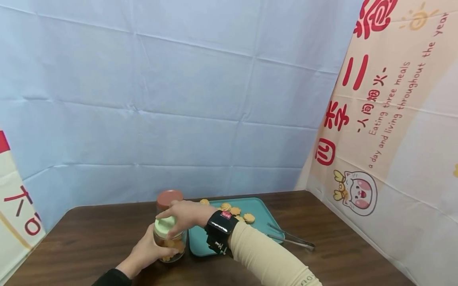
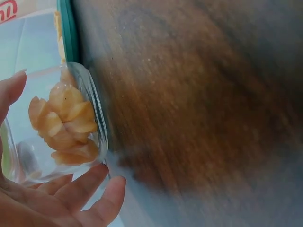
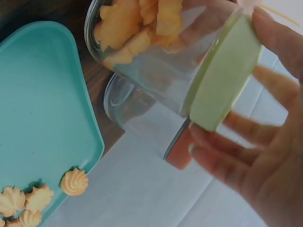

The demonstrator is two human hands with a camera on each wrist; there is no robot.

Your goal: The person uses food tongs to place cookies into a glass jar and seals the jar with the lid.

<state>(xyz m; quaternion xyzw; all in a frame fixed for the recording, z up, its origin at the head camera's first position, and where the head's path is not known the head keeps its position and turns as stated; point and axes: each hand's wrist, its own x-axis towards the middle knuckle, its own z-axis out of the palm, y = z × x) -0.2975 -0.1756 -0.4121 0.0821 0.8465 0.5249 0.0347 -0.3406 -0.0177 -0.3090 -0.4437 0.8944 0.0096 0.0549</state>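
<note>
A clear glass jar (image 1: 177, 249) with a pale green lid (image 1: 163, 227) stands on the brown table, holding several golden cookies (image 2: 66, 120). My left hand (image 1: 146, 250) grips the jar from its left side, thumb across the front. From above, my right hand (image 1: 191, 214) holds the lid, with fingers and thumb around its rim in the right wrist view. The lid (image 3: 229, 71) sits on the jar's mouth there. Just behind is a second clear jar (image 3: 144, 111) with a red lid (image 1: 170, 197), partly hidden by my right hand.
Right of the jars lies a teal tray (image 1: 200, 243) with several swirl-shaped cookies (image 1: 249, 218), partly covered by my right forearm. Metal tongs (image 1: 297, 240) rest over the tray's right edge onto the table. Hanging cloth (image 1: 193, 99) encloses the table's back and sides.
</note>
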